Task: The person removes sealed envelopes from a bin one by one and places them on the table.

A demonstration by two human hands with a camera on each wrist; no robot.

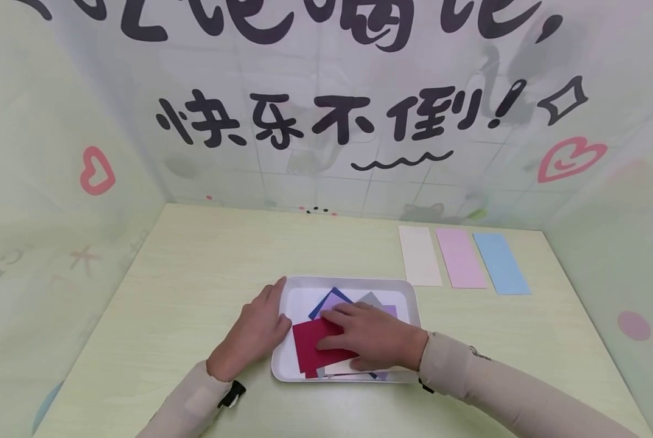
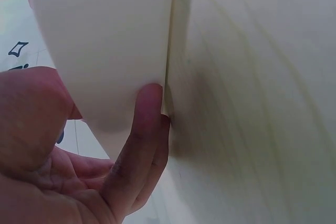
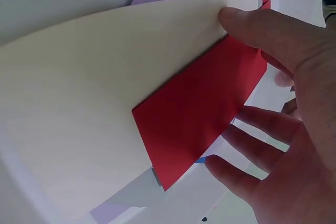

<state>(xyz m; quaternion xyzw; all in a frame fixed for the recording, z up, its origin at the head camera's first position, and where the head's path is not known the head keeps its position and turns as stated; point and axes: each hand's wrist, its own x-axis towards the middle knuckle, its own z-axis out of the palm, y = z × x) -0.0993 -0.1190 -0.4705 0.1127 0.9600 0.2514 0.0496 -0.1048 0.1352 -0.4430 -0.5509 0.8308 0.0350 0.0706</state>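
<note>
A white tray (image 1: 353, 281) holds several overlapping pieces of coloured paper. My left hand (image 1: 255, 328) grips its left end, thumb at the rim and fingertips (image 2: 149, 98) against the outer wall. Over the pile, my right hand (image 1: 378, 334) is spread across a red paper piece (image 1: 311, 344). In the right wrist view its thumb rests on a cream paper piece (image 3: 73, 82), while the other fingers lie along the far edge of the red one. Blue paper (image 1: 319, 304), grey paper (image 1: 371, 298) and purple paper (image 1: 389, 311) stick out around the hand.
Three paper strips lie in a row at the back right of the table (image 1: 195, 261): a cream strip (image 1: 420, 255), a pink strip (image 1: 461, 258) and a blue strip (image 1: 501, 263). Printed curtains (image 1: 315, 182) stand behind the table and along both sides.
</note>
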